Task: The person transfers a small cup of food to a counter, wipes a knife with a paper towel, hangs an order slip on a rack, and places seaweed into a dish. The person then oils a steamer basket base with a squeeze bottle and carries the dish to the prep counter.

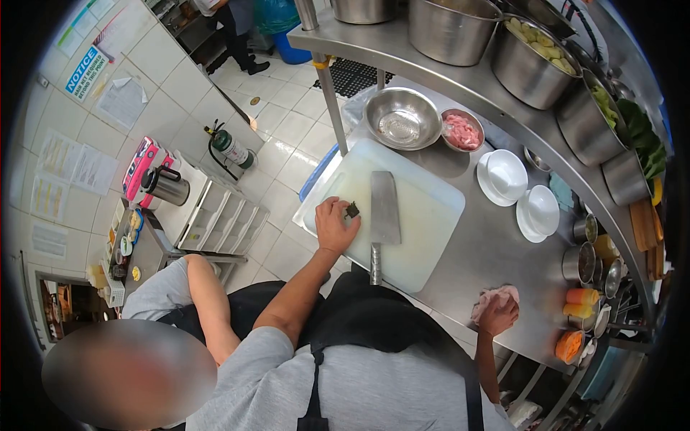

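Observation:
My left hand (336, 227) is over the left part of the white cutting board (431, 208), its fingers closed on a small dark green, leafy-looking piece (351, 210). What exactly this piece is, I cannot make out. Just right of that hand, a cleaver (385, 207) lies flat on the board, its handle (376, 264) toward me. To the right, my right hand (499, 314) grips a crumpled pinkish cloth (489, 298) near the front edge of the steel counter (460, 269).
Behind the board stand a metal bowl (402, 118) and a smaller bowl of raw pink meat (461, 132). White bowls (507, 175) sit on the counter. Large pots (454, 32) line the raised shelf. Another person in a grey sleeve (162, 289) is close on my left.

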`<move>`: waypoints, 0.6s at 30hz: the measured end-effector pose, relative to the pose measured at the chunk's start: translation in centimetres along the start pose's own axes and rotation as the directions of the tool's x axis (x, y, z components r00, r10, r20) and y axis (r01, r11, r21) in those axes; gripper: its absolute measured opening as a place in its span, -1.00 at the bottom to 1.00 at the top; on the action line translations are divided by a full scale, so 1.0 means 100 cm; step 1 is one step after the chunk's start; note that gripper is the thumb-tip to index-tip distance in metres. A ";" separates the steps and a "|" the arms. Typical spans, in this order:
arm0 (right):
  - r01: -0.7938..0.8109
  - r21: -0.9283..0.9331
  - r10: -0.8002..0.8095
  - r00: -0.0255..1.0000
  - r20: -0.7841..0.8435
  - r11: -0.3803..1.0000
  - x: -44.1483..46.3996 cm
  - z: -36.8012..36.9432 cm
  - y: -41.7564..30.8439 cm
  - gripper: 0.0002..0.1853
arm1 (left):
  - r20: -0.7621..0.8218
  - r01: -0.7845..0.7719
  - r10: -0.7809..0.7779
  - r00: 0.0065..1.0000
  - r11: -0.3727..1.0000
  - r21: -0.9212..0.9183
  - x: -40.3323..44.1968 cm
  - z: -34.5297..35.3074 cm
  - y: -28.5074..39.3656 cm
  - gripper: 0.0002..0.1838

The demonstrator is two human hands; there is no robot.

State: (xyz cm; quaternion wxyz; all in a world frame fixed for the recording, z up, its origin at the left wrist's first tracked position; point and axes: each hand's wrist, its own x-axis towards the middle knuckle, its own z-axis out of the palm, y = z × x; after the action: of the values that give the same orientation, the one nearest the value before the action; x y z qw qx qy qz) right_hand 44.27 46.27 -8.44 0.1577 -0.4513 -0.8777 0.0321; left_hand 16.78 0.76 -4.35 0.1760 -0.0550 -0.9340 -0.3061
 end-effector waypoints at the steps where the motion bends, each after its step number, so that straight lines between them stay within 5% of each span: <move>1: -0.001 0.000 0.001 1.000 0.000 1.000 0.000 0.000 -0.001 -0.40 | 0.000 -0.001 0.001 1.000 1.000 0.001 0.001 0.000 0.000 -0.55; 18: 0.020 0.018 -0.019 1.000 -0.019 1.000 0.000 0.002 0.002 -0.40 | -0.004 -0.003 0.003 1.000 1.000 -0.003 0.001 0.001 0.001 -0.55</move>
State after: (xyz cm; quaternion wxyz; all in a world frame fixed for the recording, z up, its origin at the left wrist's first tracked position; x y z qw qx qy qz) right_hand 44.34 46.39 -8.70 0.1703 -0.4416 -0.8802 0.0342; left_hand 16.68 0.85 -4.33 0.1785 -0.0562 -0.9330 -0.3075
